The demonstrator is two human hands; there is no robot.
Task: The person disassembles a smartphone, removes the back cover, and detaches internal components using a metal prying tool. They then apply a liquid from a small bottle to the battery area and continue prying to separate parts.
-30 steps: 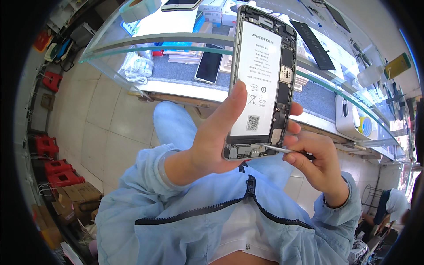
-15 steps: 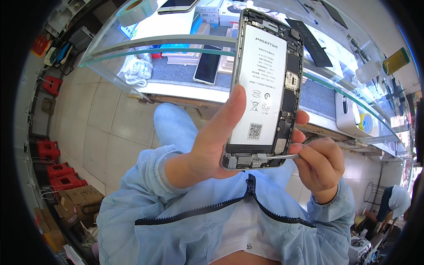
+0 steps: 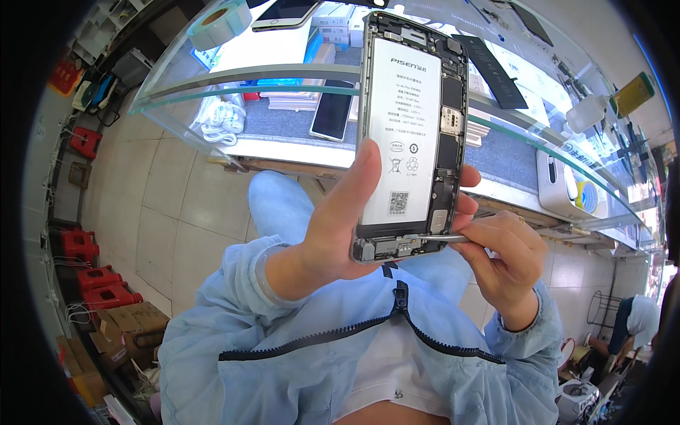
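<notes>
An opened smartphone (image 3: 448, 152) stands tilted in my left hand (image 3: 331, 225), its inner parts facing me. The thumb presses along its left edge, and fingertips come round the right edge. A long white battery (image 3: 401, 127) fills most of the phone's inside, with dark circuit parts beside it. Low on the right, my right hand (image 3: 504, 261) pinches a thin metal tweezers-like tool (image 3: 445, 239). Its tip reaches onto the small parts at the phone's bottom end, below the battery. Whether the tip grips anything is too small to tell.
Behind the phone is a glass display counter (image 3: 248, 91). A black flat battery (image 3: 489, 71), a tape roll (image 3: 218, 25) and a white-framed phone (image 3: 285, 13) lie on top. Another phone (image 3: 331, 113), a bundled white cable (image 3: 218, 113) and boxes lie inside. Red stools (image 3: 110, 294) stand at left.
My left hand and the phone have shifted slightly left and up. My right hand has followed, and the tool's tip still rests at the phone's bottom end.
</notes>
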